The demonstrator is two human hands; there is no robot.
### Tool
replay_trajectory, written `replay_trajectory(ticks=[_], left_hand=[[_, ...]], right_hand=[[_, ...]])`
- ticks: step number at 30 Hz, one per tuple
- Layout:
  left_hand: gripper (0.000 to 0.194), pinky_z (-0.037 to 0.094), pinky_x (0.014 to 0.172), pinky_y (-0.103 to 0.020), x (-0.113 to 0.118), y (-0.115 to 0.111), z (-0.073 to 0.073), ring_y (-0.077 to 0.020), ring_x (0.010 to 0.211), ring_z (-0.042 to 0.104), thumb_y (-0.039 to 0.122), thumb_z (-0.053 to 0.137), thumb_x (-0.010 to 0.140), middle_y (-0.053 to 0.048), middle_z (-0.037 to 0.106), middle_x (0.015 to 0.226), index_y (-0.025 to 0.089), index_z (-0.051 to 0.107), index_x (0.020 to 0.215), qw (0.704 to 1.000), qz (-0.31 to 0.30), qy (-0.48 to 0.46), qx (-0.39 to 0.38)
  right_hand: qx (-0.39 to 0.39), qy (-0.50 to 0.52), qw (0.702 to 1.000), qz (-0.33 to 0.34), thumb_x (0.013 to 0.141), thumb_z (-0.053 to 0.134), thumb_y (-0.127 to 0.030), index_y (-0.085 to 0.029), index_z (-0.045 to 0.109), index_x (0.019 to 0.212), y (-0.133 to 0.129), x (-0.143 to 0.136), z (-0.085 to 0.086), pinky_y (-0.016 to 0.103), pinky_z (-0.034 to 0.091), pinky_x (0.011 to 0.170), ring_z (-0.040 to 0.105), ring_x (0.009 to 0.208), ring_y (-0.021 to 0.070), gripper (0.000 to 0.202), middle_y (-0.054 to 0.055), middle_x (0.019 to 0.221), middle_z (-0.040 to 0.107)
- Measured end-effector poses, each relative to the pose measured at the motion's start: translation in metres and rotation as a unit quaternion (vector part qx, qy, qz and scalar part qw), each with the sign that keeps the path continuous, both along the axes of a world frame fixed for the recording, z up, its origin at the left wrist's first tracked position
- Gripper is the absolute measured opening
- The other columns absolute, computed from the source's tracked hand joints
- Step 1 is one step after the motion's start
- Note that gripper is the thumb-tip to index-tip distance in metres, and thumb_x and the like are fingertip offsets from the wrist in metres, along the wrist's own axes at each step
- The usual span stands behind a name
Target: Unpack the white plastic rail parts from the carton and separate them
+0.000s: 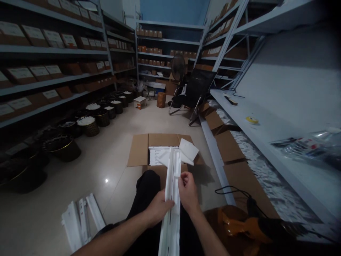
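A long white channel-shaped strip (171,209) lies lengthwise over my lap, its far end reaching over an open cardboard box (138,151). My left hand (159,208) wraps round its left side, with the thumb on top. On the right edge, a bit farther along, my right hand (188,188) has its fingers pinched together against the strip; whether a small piece is between them I cannot make out. White printed pieces (157,156) fill the box, and a white foam-like sheet (189,150) rests over its right corner.
Several white strips (82,222) lie on the floor at left. An orange power tool (242,226) with a black cord sits at lower right. Black bins (89,126) line the left shelves. A chair (195,89) stands ahead; a worktable (266,142) runs along the right.
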State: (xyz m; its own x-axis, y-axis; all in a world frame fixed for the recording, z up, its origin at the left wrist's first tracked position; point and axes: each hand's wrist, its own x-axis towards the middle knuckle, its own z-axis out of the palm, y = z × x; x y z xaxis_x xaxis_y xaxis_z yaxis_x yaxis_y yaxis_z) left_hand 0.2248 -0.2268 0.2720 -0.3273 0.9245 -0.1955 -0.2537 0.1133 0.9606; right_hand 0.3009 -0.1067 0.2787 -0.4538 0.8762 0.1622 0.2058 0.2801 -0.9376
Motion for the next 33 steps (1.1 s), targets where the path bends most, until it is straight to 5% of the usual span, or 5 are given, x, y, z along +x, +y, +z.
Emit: replay_trajectory(ticks=[12,23,33], left_hand=[[0.029,0.046,0.074,-0.027,-0.002,0.001,-0.001,-0.0175,0.078,0.058,0.01,0.05,0.068,-0.002,0.062,0.079,0.013,0.061,0.094,1.0,-0.002,-0.022,-0.005],[0.035,0.046,0.076,-0.029,-0.001,0.002,0.0,-0.0203,0.085,0.057,0.009,0.05,0.066,-0.003,0.063,0.082,0.014,0.061,0.099,1.0,0.01,-0.012,0.0],[0.024,0.048,0.07,-0.028,-0.002,0.002,-0.001,-0.0174,0.074,0.059,0.01,0.05,0.067,-0.003,0.062,0.079,0.013,0.059,0.089,1.0,0.015,-0.021,-0.002]], right_hand=[[0.025,-0.015,0.999,0.032,0.078,0.055,-0.033,-0.019,0.055,0.106,0.005,-0.006,-0.001,0.032,0.051,0.079,0.063,0.085,0.0189,0.031,0.007,0.098,0.065],[0.066,-0.099,0.992,0.032,0.075,0.056,-0.03,-0.021,0.061,0.1,0.011,-0.01,0.003,0.026,0.047,0.066,0.061,0.067,0.0162,0.028,0.0,0.078,0.066],[0.056,-0.082,0.994,0.039,0.075,0.055,-0.029,-0.021,0.064,0.096,0.013,-0.013,0.001,0.025,0.045,0.065,0.059,0.067,0.0159,0.024,0.0,0.079,0.066]])
